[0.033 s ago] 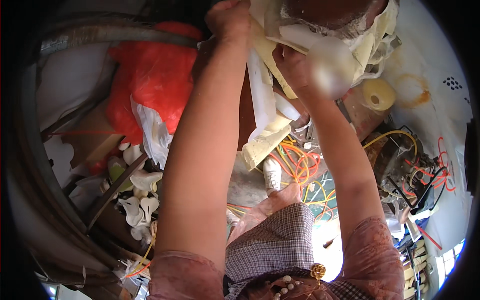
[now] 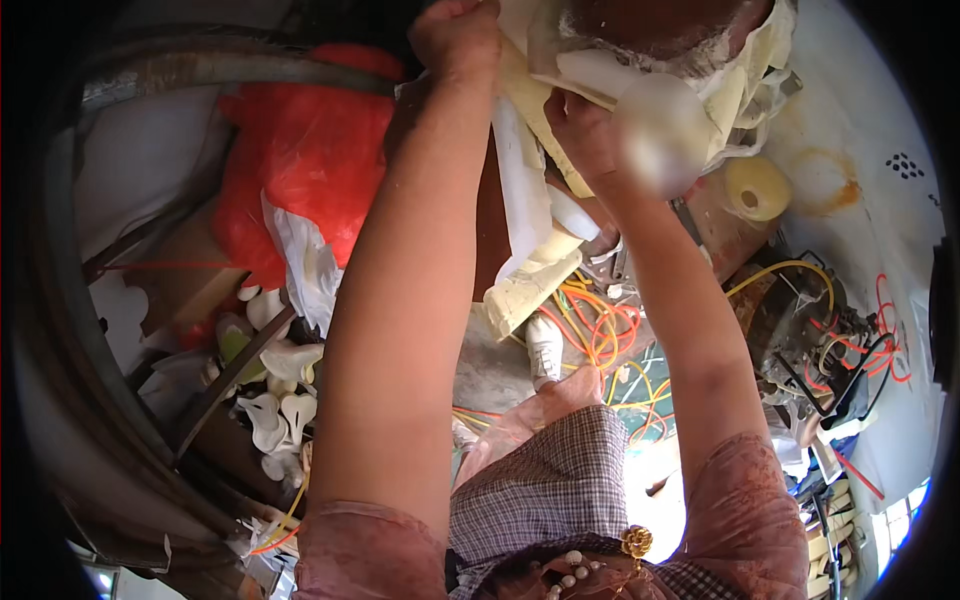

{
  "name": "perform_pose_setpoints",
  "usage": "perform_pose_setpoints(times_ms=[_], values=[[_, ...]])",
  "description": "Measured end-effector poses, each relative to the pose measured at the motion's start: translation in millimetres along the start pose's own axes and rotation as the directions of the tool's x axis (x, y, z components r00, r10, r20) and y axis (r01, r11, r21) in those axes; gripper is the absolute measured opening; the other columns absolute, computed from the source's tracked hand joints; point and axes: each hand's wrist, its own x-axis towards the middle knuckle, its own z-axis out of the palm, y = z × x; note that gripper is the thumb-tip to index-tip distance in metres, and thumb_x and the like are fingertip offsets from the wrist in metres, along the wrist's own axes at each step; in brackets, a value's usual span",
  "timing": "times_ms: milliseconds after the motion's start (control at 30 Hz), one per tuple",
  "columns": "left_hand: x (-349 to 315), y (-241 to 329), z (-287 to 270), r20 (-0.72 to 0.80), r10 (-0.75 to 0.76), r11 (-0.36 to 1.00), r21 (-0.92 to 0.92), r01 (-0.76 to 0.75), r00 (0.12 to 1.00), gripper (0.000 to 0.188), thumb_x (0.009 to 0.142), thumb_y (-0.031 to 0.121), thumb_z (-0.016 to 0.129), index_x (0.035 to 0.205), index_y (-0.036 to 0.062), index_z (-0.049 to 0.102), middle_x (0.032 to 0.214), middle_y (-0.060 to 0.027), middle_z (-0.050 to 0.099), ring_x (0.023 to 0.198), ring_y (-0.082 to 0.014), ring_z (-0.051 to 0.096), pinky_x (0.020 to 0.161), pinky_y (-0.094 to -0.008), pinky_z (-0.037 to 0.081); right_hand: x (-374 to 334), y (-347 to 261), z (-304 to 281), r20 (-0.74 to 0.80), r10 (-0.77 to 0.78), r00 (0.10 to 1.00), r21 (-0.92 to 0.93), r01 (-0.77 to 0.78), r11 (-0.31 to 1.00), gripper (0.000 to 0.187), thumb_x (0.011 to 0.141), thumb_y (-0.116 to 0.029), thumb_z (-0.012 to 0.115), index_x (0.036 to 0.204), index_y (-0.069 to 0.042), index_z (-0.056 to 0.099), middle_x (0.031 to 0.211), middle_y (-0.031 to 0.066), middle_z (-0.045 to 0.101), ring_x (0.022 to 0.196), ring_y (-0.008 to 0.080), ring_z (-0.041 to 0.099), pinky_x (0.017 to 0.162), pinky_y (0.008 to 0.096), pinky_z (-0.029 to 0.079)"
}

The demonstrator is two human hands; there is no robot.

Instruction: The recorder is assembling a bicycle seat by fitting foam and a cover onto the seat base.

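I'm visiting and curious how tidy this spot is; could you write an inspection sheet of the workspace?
Surface: brown patch beside a white strip, mostly covered.
Job's things: cream strip between the hands; brown piece with ragged pale edging, upper right.
Clutter: red plastic bag and white curved pieces at left; cream ring-shaped roll at right.
Hands: left hand at the upper edge, grip unclear; right hand curled beside the cream strip, grip unclear.
Cables: orange and yellow lines, tangled near a white shoe; cables or hoses, unclear.
Surroundings: pale panel at right, brown-stained.
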Motion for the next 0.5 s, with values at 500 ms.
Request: perform_pose_setpoints(times_ms=[500], values=[[-15.2, -29.3, 13.5, -0.185, 0.536, 0.758, 0.536, -0.372, 0.824, 0.017, 0.070, 0.014, 0.069, 0.075, 0.0022, 0.057, 0.069, -0.0116, 0.061, 0.064, -0.0231, 0.058, 0.063, -0.0341, 0.047, -2.6, 0.6, -0.3, 0.021, 0.023, 1.000, 0.012, -0.023, 1.000, 0.007, 0.067, -0.016, 0.063, 0.065, -0.010, 0.060, 0.065, 0.0077, 0.057, 0.060, 0.0293, 0.056, 0.055, 0.0405, 0.046]])
